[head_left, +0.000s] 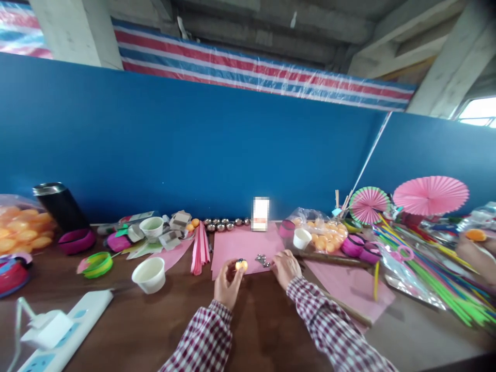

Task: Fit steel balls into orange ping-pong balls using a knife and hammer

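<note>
My left hand (228,281) is closed around an orange ping-pong ball (241,266) that has a small dark piece on its top. Just right of it, a little pile of shiny silver pieces (262,260) lies on a sheet of pink paper (234,251). At the pile's right edge is my right hand (287,268), its fingers drawn together; whatever they may pinch is too small to make out. Several shiny dark silver balls (227,225) line the back of the paper, beside a blurred white card (261,213).
White paper cups (149,275) stand at left and a smaller cup (302,238) at right, near a bag of orange balls (327,237). A power strip (73,330) lies front left. Coloured sticks (434,274) spread at right, where another person's hand (478,256) holds an orange ball.
</note>
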Demonstrator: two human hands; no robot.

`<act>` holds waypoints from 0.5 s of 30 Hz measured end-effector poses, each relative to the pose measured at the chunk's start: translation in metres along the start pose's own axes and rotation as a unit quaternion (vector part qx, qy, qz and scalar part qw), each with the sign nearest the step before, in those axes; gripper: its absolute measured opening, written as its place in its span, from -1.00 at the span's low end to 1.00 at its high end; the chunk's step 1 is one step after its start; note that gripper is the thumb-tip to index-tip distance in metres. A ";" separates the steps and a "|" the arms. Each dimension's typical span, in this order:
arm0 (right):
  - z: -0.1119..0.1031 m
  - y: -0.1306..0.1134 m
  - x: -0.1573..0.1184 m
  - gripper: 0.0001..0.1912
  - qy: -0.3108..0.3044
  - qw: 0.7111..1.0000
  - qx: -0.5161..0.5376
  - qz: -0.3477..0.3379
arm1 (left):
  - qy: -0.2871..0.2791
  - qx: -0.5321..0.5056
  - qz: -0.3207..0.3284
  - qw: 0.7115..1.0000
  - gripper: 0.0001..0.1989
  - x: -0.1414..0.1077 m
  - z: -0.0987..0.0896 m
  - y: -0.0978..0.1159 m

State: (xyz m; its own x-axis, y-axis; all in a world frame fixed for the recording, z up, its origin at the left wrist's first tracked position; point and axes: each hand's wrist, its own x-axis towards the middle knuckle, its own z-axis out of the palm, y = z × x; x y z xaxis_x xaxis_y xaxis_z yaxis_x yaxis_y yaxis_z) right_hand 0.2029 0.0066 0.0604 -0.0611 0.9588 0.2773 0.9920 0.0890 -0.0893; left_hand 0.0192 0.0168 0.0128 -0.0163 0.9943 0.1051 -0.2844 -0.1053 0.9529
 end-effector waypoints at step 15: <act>0.001 -0.035 -0.016 -0.83 0.087 0.902 0.421 0.019 | -0.058 -0.009 0.012 0.998 -0.54 -0.005 0.007 0.006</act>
State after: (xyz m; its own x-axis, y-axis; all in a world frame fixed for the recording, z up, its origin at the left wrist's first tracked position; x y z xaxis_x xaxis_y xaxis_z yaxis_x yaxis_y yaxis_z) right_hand 0.1694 -0.0114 0.0581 0.0635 0.9150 0.3984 0.5522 0.3003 -0.7778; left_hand 0.0243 0.0115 0.0202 0.0882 0.9830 0.1611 -0.3032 -0.1276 0.9444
